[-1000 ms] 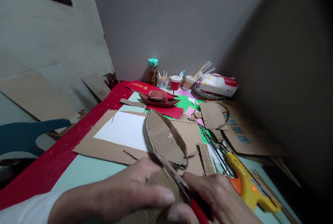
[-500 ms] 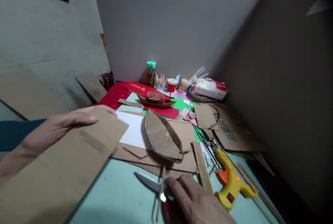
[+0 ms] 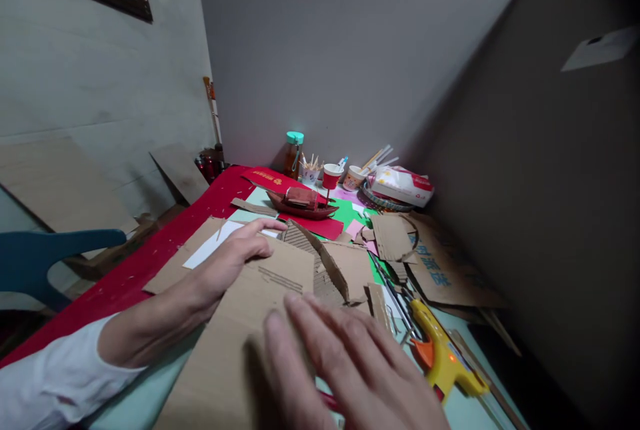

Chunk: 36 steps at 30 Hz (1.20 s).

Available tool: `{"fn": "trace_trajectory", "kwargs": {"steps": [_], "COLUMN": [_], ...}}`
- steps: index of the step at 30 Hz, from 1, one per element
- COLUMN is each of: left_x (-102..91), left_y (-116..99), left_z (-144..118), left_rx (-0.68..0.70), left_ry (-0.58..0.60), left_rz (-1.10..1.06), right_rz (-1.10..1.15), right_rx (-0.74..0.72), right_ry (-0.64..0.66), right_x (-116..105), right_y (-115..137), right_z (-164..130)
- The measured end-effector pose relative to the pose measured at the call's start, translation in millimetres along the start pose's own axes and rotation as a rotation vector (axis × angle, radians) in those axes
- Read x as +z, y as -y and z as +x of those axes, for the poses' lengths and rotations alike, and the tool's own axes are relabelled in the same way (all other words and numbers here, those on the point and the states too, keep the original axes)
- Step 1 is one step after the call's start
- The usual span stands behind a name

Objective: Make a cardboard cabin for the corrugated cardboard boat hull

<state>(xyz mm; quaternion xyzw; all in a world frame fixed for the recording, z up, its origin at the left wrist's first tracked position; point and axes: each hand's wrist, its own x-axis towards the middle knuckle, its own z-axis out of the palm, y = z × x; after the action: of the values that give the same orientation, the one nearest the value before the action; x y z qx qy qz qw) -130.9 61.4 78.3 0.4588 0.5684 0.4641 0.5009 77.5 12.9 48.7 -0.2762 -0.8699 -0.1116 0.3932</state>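
Nearest: right hand [image 3: 350, 363] now lies flat, fingers [image 3: 320, 323] spread wide, on the near part of the cardboard sheet [image 3: 250, 323]; half a second ago it rested on the scissors, which are now mostly hidden beneath it. Left hand [image 3: 235, 253] has come in from the left and presses on the sheet's far left corner, fingers extended, gripping nothing. The sheet has moved from the left onto the surface [image 3: 145, 390] in front, and now covers the near half of the cardboard boat hull [image 3: 320, 263].

Sheet: plain brown, flat, with a short strip of exposed corrugation near its far edge.

Right of the hands: yellow glue gun [image 3: 443, 357]. Further back: small red model boat [image 3: 303, 202]. At the far wall: teal-capped bottle [image 3: 293, 153] and red cup [image 3: 330, 176].
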Motion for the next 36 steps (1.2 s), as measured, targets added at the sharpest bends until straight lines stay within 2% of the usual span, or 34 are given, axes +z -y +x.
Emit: {"fn": "trace_trajectory", "kwargs": {"steps": [2, 3, 5, 8, 10, 12, 16, 21, 23, 27, 31, 36], "left_x": [4.6, 4.8, 2.6, -1.3, -1.7, -0.9, 0.2, 3.0, 5.6, 11.5, 15.7, 19.6], "left_y": [-2, -3, -4, -1, 3, 8, 19, 33, 36, 42, 51, 58], "left_z": [-2, -3, -5, -2, 3, 11, 26, 36, 37, 39, 37, 29], "left_rx": [0.013, 0.034, 0.091, 0.117, 0.074, 0.031, -0.014, -0.086, -0.105, -0.102, -0.020, 0.166], "left_ry": [0.029, 0.039, 0.083, 0.157, 0.154, 0.125, 0.098, 0.112, 0.120, 0.096, 0.050, -0.042], "left_rz": [-0.053, -0.079, -0.155, -0.239, -0.223, -0.184, -0.171, -0.180, -0.174, -0.108, 0.046, 0.309], "right_rz": [0.119, 0.208, 0.433, 0.880, 1.087, 1.099, 0.808, 0.604, 0.564, 0.416, 0.281, 0.254], "right_rx": [-0.002, 0.100, 0.416, 0.771, 0.947, 1.036, 0.993, 0.889, 0.799, 0.519, 0.423, 0.439], "right_ry": [-0.117, -0.120, -0.143, -0.179, -0.146, -0.073, 0.115, 0.213, 0.317, 0.534, 0.523, 0.453], "right_x": [-2, -5, -13, -17, -10, 1, 18, 20, 18, 16, 22, 35], "right_y": [-9, -17, -34, -59, -73, -85, -103, -109, -106, -96, -91, -94], "right_z": [14, 21, 32, 42, 42, 40, 30, 24, 23, 24, 21, 9]}}
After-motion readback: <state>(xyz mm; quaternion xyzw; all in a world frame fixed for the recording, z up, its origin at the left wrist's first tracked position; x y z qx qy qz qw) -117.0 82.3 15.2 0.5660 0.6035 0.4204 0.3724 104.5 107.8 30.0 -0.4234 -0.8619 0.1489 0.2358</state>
